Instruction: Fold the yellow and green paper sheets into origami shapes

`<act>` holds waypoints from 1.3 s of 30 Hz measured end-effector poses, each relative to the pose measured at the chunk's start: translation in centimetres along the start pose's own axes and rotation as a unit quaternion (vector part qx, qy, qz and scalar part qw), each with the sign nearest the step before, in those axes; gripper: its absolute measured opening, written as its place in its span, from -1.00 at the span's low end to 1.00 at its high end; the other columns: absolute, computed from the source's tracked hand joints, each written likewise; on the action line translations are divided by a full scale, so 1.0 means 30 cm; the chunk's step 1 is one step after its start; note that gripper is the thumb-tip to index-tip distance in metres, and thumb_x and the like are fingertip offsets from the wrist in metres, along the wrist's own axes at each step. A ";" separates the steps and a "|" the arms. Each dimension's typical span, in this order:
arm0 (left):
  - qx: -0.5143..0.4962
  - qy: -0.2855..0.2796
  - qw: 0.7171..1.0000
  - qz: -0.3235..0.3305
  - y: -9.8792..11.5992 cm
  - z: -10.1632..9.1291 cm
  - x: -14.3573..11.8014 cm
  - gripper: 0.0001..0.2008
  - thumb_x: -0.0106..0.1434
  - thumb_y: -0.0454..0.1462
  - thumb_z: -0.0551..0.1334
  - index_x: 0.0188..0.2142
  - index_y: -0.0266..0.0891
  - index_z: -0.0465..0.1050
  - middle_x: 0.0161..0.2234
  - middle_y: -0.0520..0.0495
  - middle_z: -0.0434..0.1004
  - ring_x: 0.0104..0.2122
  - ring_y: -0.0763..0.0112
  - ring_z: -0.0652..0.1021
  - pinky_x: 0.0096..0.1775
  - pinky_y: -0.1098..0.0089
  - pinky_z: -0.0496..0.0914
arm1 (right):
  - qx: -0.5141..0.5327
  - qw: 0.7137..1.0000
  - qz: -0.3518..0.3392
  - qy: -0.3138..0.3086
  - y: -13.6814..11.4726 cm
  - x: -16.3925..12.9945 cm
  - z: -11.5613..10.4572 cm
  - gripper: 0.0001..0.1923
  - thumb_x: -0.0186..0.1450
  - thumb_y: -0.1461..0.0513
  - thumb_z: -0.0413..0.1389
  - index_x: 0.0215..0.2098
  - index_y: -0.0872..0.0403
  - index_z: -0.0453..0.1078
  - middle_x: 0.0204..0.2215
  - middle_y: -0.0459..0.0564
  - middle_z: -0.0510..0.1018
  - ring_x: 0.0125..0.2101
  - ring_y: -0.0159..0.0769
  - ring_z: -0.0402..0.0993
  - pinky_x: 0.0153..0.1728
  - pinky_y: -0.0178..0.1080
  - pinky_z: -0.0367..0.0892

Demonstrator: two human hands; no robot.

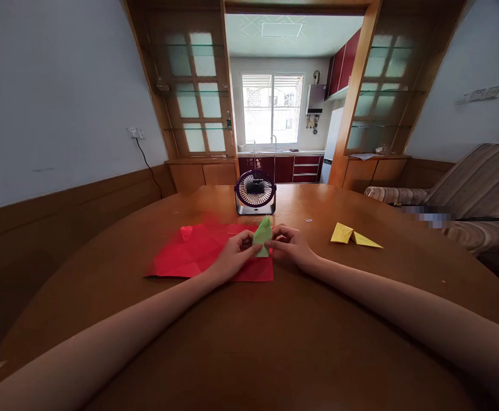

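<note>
I am pinching a folded green paper (262, 235) between both hands right now, out at the middle of the round wooden table (275, 342). My left hand (233, 255) is gripping its left edge, fingers (246, 237) closed on the paper, and my right hand (291, 244) is doing the same from the other side, fingers (280, 231) clamped on the right edge. The green piece is standing up with its pointed tip tilted away from me (towards the fan). Under my hands a creased red sheet (198, 251) is lying flat on the table, spreading mostly to the left, one far corner curling up. A small dark desk fan (255, 193) is sitting just beyond the paper, facing me. Off to the right, well apart from my hands, a folded yellow paper (352, 235) is resting on the table with its long point aimed right.
</note>
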State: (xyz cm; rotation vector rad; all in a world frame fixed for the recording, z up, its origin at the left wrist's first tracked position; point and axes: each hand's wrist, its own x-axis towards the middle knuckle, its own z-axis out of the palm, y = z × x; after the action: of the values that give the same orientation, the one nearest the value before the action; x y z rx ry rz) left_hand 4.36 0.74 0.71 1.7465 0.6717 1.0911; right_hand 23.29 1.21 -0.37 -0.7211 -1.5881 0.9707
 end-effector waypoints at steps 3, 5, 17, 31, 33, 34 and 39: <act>-0.029 0.003 0.999 -0.015 -0.005 0.001 -0.002 -0.66 0.05 -0.13 0.42 -0.24 -0.25 0.48 -0.28 -0.07 0.56 -0.22 0.30 0.54 -0.15 0.34 0.39 | 0.018 1.000 0.006 -0.002 0.003 -0.002 -0.001 -0.67 0.02 0.03 0.35 -0.44 0.06 0.41 -0.47 -0.13 0.50 -0.46 -0.37 0.40 -0.37 -0.27 0.33; -0.053 0.006 0.998 -0.034 -0.003 -0.002 -0.004 -0.64 0.08 -0.09 0.39 -0.20 -0.25 0.50 -0.24 -0.08 0.57 -0.20 0.28 0.55 -0.16 0.34 0.41 | 0.012 1.000 0.005 0.013 0.008 -0.003 -0.001 -0.68 0.03 0.04 0.35 -0.42 0.06 0.41 -0.48 -0.14 0.49 -0.46 -0.38 0.39 -0.38 -0.27 0.31; -0.049 -0.014 0.999 -0.017 -0.011 -0.001 -0.009 -0.68 0.06 -0.20 0.42 -0.18 -0.22 0.53 -0.15 -0.10 0.59 -0.13 0.27 0.56 -0.04 0.27 0.40 | -0.058 0.994 -0.063 0.069 0.013 -0.003 0.001 -0.70 0.11 0.13 0.28 -0.29 0.02 0.29 -0.36 -0.12 0.43 -0.39 -0.37 0.36 -0.41 -0.30 0.29; -0.146 -0.036 0.982 -0.112 -0.036 -0.057 -0.001 -0.69 -0.03 -0.24 0.49 -0.28 -0.31 0.60 -0.32 -0.10 0.62 -0.39 0.43 0.56 -0.22 0.40 0.42 | -0.049 0.996 -0.064 0.028 0.018 -0.012 0.006 -0.65 0.12 0.10 0.29 -0.18 0.02 0.37 -0.29 -0.04 0.49 -0.34 -0.32 0.45 -0.33 -0.21 0.42; -0.167 -0.035 0.978 -0.119 -0.033 -0.056 0.000 -0.70 -0.03 -0.24 0.49 -0.29 -0.32 0.60 -0.31 -0.12 0.63 -0.36 0.41 0.58 -0.18 0.39 0.42 | -0.035 0.997 -0.065 0.027 0.023 -0.009 0.003 -0.63 0.11 0.10 0.31 -0.17 0.01 0.37 -0.28 -0.04 0.49 -0.32 -0.31 0.46 -0.30 -0.19 0.44; -0.178 -0.036 0.976 -0.124 -0.030 -0.055 -0.001 -0.70 -0.03 -0.24 0.49 -0.28 -0.32 0.60 -0.30 -0.13 0.63 -0.33 0.39 0.58 -0.15 0.37 0.42 | -0.034 0.997 -0.067 0.029 0.025 -0.008 0.002 -0.63 0.11 0.10 0.31 -0.17 0.01 0.37 -0.28 -0.04 0.49 -0.32 -0.31 0.46 -0.29 -0.19 0.45; -0.211 -0.032 0.965 -0.150 -0.011 -0.048 -0.002 -0.69 0.01 -0.25 0.47 -0.23 -0.31 0.60 -0.25 -0.17 0.63 -0.27 0.32 0.61 -0.07 0.28 0.43 | -0.055 0.994 -0.081 0.053 0.018 -0.012 0.006 -0.69 0.16 0.10 0.27 -0.19 0.01 0.35 -0.22 -0.02 0.48 -0.31 -0.32 0.45 -0.32 -0.20 0.45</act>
State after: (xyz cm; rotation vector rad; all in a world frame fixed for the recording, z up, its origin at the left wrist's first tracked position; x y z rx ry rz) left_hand 3.07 1.43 0.64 1.2618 0.5898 0.8853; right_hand 23.17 1.12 -1.03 -0.6950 -1.5899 0.7200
